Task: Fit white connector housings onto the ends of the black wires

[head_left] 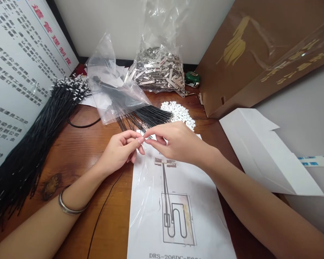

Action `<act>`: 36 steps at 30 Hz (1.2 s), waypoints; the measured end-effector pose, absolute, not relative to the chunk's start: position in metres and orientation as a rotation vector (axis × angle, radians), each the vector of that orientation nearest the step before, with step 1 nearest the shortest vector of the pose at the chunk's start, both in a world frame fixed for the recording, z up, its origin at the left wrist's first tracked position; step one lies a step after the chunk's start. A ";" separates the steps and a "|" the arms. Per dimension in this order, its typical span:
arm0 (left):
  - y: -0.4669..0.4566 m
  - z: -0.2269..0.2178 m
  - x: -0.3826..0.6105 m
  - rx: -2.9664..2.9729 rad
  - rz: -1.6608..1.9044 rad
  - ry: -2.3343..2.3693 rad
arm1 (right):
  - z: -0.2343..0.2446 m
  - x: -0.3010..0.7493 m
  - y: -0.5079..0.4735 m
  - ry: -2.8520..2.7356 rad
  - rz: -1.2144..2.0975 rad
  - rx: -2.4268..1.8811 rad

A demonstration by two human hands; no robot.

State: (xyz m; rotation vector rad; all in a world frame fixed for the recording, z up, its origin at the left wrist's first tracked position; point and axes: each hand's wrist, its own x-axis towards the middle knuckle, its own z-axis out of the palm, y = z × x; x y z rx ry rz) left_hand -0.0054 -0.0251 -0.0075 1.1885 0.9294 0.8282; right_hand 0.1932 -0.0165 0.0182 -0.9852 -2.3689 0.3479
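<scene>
My left hand (pixel 121 149) is closed in a pinch above the top of the printed sheet (pixel 148 187). A thin black wire (pixel 99 212) hangs from it and trails down across the wood to the front edge of the view. My right hand (pixel 175 142) meets it fingertip to fingertip, thumb and index finger pinched. What lies between those right fingertips is too small and covered to make out. Just beyond the hands lie a bundle of black wires (pixel 153 115), partly inside a clear plastic bag (pixel 105 97), and a pile of small white connector pieces (pixel 179 112).
At the left, a large bundle of black wires with white ends (pixel 40 133) leans by a printed board (pixel 13 54). A bag of metal strips (pixel 159 68) stands at the back beside a green tape measure (pixel 192 79). A brown box (pixel 243 54) and folded white card (pixel 259 154) are right.
</scene>
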 end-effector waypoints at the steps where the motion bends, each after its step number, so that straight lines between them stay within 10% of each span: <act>1: -0.025 -0.007 -0.005 1.187 0.829 0.928 | 0.016 0.193 -0.017 -2.349 0.357 -0.986; 18: -0.026 -0.004 -0.003 1.220 0.835 0.990 | -0.020 0.171 -0.039 -1.540 0.941 -1.151; 27: -0.027 0.001 -0.002 1.256 0.815 1.031 | -0.028 0.165 -0.044 -1.652 0.528 -1.079; 36: -0.026 -0.005 -0.003 1.244 0.839 1.036 | -0.026 0.175 -0.029 -1.257 1.232 -1.102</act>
